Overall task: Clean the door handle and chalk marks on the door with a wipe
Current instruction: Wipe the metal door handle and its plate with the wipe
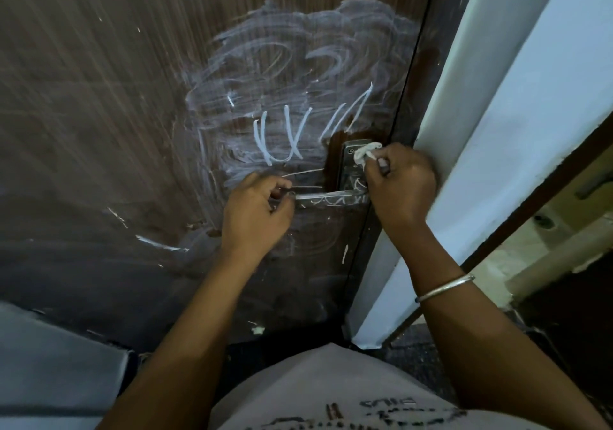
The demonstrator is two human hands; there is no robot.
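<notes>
Chalk marks (288, 137) cover the brown door (99, 97), smeared above and sharper just over the handle (328, 195); the left hand (255, 217) grips the lever's free end; the right hand (399, 190) pinches a crumpled white wipe (365, 153) against the metal plate (353, 164) near the door's edge; a bangle (444, 287) circles the right wrist.
</notes>
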